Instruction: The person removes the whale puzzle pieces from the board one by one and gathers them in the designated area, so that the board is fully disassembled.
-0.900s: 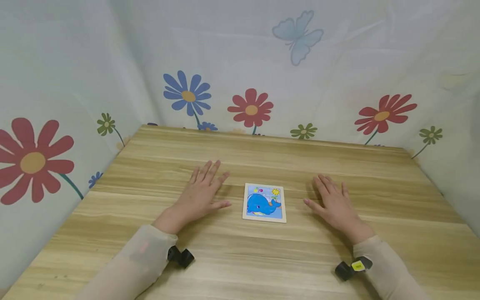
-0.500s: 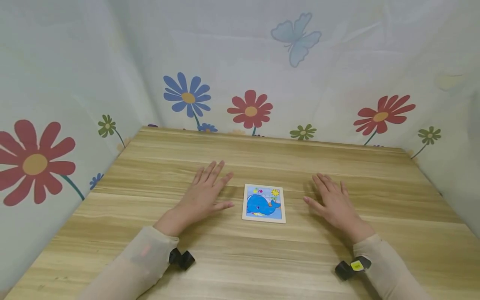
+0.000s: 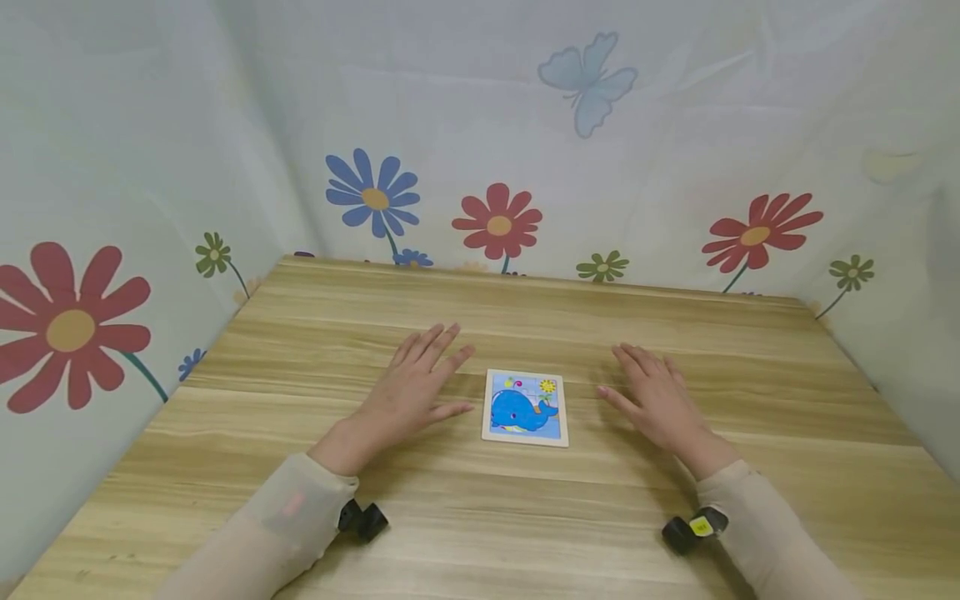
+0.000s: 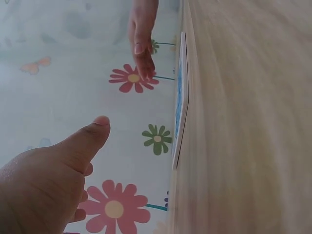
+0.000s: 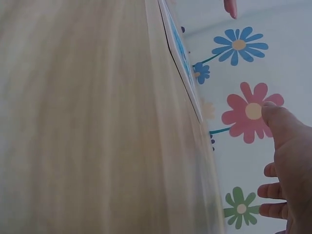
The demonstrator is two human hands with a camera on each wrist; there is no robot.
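Observation:
A square jigsaw puzzle (image 3: 525, 408) with a blue whale and a yellow sun in a pale frame lies flat on the wooden table. To its left is my left hand (image 3: 405, 387), fingers spread and pointing forward, holding nothing. On the other side my right hand (image 3: 660, 400) has its fingers extended, its thumb toward the puzzle, and also holds nothing. Both hands are apart from the puzzle. In the left wrist view the puzzle (image 4: 180, 102) appears edge-on beyond my thumb. The right wrist view shows the puzzle (image 5: 180, 53) edge-on too, with my right hand (image 5: 292, 161) above the tabletop.
The wood-grain table (image 3: 480, 517) extends around the puzzle on all sides. A white curtain (image 3: 465, 92) printed with flowers and a butterfly closes off the back and both sides. A small black camera sits on each wrist (image 3: 363, 518).
My right hand has shifted slightly left, toward the puzzle. My left hand has edged a little to the right. The puzzle stays in its place on the table.

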